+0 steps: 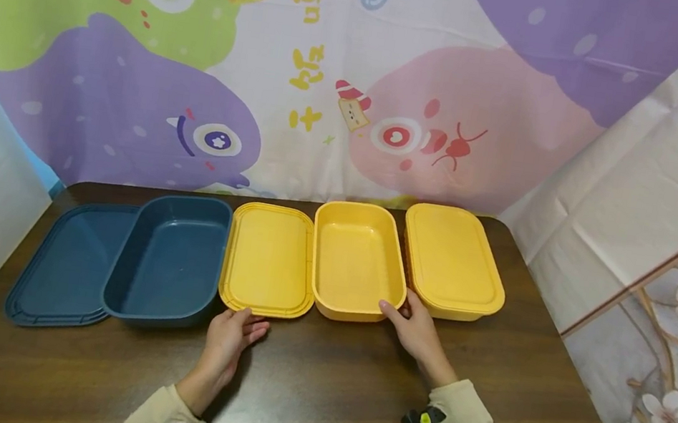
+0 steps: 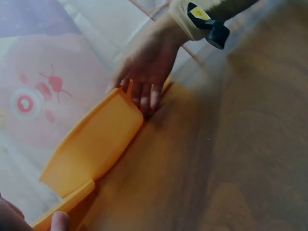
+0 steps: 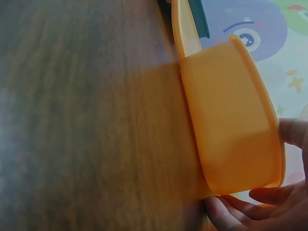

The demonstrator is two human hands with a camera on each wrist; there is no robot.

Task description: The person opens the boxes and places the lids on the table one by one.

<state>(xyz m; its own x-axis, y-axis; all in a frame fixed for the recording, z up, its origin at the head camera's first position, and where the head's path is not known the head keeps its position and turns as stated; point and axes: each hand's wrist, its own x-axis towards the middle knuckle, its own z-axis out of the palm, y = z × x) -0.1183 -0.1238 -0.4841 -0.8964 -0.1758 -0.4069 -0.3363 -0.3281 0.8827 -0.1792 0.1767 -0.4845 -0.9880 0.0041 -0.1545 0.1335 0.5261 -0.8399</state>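
A yellow rectangular food container (image 1: 360, 258) stands uncovered on the table. My right hand (image 1: 417, 327) holds it at the front right corner, thumb at the rim and fingers along the outer wall. In the right wrist view the container's side (image 3: 231, 120) stands between that hand and a yellow lid's edge (image 3: 186, 29). This lid (image 1: 270, 260) lies left of the container, beside it. My left hand (image 1: 226, 344) grips the lid's front edge, a fingertip overlapping the rim. The left wrist view shows only part of that hand, with a fingertip (image 2: 60, 221) against the edge.
A dark blue container (image 1: 172, 264), uncovered, stands left of the yellow lid and overlaps a dark blue lid (image 1: 72, 261). At the far right sits a lidded yellow container (image 1: 456, 260). A cartoon-printed cloth (image 1: 315, 150) hangs behind the brown wooden table (image 1: 313, 396).
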